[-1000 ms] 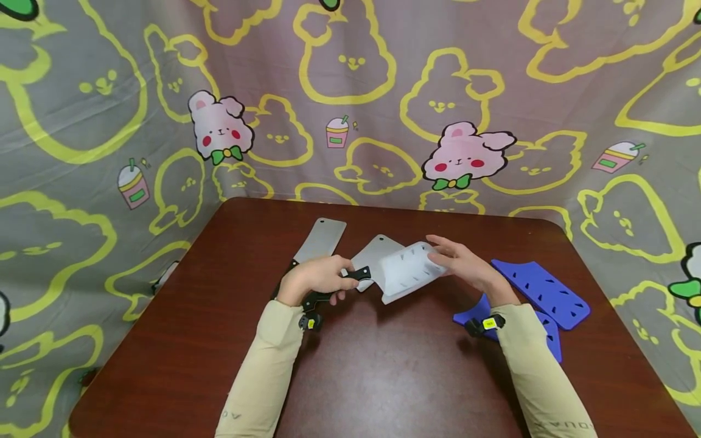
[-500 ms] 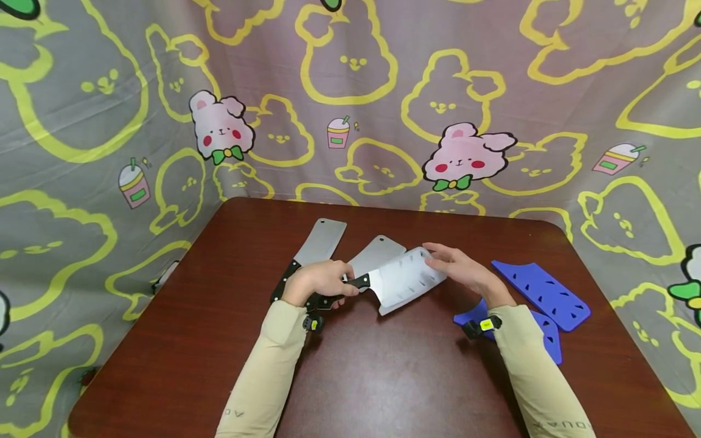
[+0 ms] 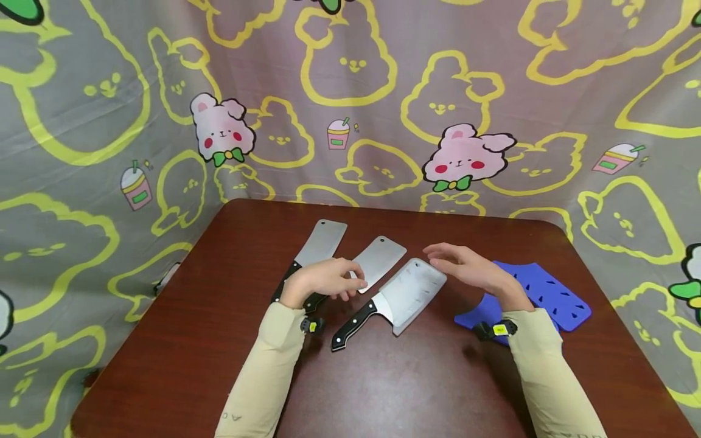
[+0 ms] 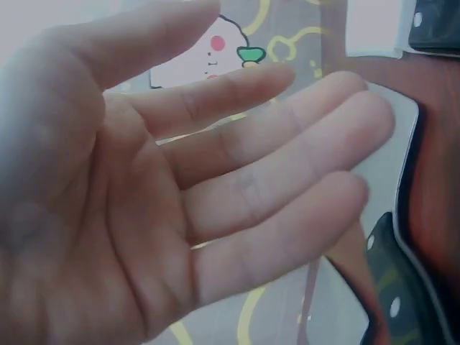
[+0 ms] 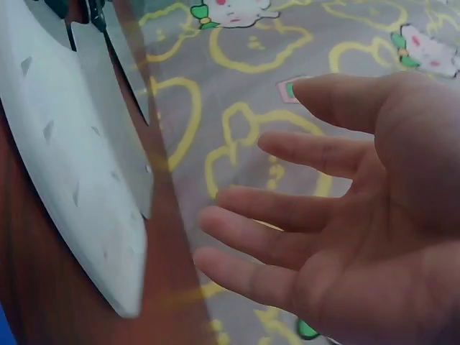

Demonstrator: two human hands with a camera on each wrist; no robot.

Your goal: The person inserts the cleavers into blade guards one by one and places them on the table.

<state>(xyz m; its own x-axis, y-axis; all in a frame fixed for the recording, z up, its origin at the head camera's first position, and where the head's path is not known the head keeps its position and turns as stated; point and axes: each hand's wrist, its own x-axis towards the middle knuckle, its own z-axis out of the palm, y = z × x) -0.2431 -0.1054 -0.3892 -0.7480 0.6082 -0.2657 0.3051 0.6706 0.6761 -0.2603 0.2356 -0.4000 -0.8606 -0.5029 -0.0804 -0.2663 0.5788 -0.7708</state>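
A cleaver with a black handle (image 3: 356,323) lies on the table, its blade inside a translucent white slotted blade cover (image 3: 416,292). Just past the far tip of that cover is my right hand (image 3: 465,267), fingers relaxed and holding nothing. My left hand (image 3: 325,280) hovers over the handle of a bare cleaver (image 3: 382,258) in the middle, its fingers loose. Both wrist views show bare palms, the left palm (image 4: 144,208) and the right palm (image 5: 374,230) alike. In the right wrist view the slotted white cover (image 5: 72,151) stands at the left. Another bare cleaver (image 3: 324,240) lies farther left.
Two blue slotted blade covers (image 3: 553,298) lie overlapping at the right, partly behind my right forearm. The brown table (image 3: 416,383) has a patterned curtain (image 3: 378,73) behind it and along its sides.
The covered cleaver has come down onto the table, nearer to me, and my left hand has let go of its handle. My right hand has come away from the cover, slightly to the right.
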